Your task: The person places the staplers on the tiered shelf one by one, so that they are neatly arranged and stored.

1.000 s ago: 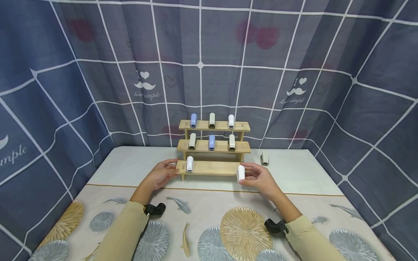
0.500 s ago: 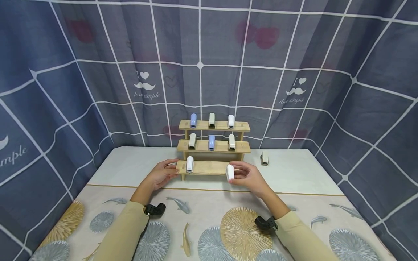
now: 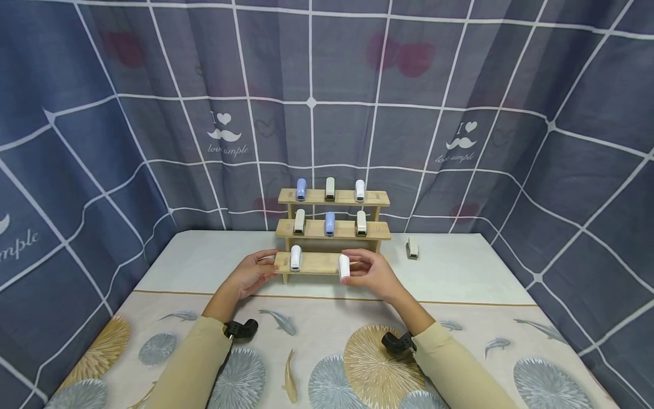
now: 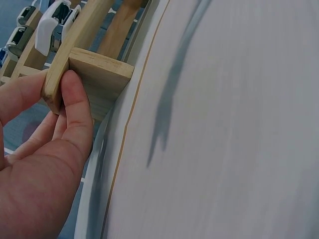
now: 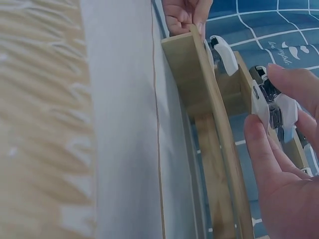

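A wooden three-tier stand (image 3: 319,264) holds small staplers. My left hand (image 3: 251,276) pinches the left end of its bottom shelf; in the left wrist view, thumb and fingers lie on either side of the plank end (image 4: 54,87). Between the thumb and fingers of my right hand (image 3: 374,277) is a white stapler (image 3: 344,267), held close over the bottom shelf, right of its middle. The right wrist view shows this stapler's white base (image 5: 260,107) gripped by the fingertips. Another white stapler (image 3: 296,258) stands at the left of the same shelf.
The middle shelf bears a cream, a blue (image 3: 329,224) and another cream stapler. On the top shelf stand blue, grey-green (image 3: 330,188) and white ones. One cream stapler (image 3: 412,248) sits on the white table, right of the stand. A checked curtain (image 3: 337,136) hangs behind.
My right hand has carried the white stapler leftward from the right end of the bottom shelf to nearer its middle. The left hand has stayed on the shelf end.
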The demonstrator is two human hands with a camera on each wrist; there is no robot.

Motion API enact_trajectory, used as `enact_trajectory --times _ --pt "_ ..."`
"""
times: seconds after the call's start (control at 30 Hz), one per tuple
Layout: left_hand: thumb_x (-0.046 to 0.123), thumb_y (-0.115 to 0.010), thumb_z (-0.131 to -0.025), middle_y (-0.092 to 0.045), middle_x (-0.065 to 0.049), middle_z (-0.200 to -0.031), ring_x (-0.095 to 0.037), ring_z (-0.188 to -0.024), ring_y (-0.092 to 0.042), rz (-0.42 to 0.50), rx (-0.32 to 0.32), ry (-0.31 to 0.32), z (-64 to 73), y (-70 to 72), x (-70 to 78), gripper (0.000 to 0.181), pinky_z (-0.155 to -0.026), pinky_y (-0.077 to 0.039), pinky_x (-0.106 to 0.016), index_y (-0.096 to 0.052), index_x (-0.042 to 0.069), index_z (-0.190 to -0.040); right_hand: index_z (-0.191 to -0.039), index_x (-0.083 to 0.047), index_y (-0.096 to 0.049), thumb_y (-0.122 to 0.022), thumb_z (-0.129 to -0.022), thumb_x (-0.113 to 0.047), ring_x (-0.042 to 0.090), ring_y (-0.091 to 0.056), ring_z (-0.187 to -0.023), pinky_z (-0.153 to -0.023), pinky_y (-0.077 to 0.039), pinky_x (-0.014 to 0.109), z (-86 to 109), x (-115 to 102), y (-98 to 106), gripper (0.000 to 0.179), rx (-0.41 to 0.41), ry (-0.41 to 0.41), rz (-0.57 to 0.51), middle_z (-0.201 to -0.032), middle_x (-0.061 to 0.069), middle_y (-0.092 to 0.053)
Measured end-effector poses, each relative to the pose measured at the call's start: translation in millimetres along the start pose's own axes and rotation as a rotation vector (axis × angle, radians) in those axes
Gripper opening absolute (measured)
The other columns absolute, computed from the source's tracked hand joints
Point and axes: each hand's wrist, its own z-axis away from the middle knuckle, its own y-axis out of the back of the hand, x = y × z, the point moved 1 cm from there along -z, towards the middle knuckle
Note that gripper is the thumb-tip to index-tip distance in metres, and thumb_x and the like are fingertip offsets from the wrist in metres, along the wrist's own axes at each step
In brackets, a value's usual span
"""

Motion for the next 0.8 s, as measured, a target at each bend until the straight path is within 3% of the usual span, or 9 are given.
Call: enact_trajectory --times 0.37,0.8 --pt "-0.010 -0.058 -0.096 -0.067 -0.001 -0.107 -0.009 -0.093 -0.069 -0.002 -0.012 -0.002 1.9 0.7 2.2 0.066 -0.083 -0.061 -0.022 -0.030 -0.007 -0.156 -0.135 -0.010 -0.066 -0.090 -0.076 -0.006 0.030 -0.070 -0.112 -0.092 -0.062 0.031 -19.7 0 -11 0.065 0.027 -0.025 0.057 -0.130 0.019 -0.067" --pt "-0.010 -0.058 -0.096 -0.066 -0.002 -0.108 -0.008 -0.095 -0.069 -0.015 -0.009 0.005 1.2 -0.3 1.8 0.068 -0.086 -0.061 -0.022 -0.028 -0.006 -0.158 -0.138 -0.001 -0.062 -0.090 -0.075 -0.003 0.033 -0.069 -0.113 -0.094 -0.061 0.035 -39.9 -1 -23 0.069 0.028 -0.045 0.098 -0.128 0.021 -0.069"
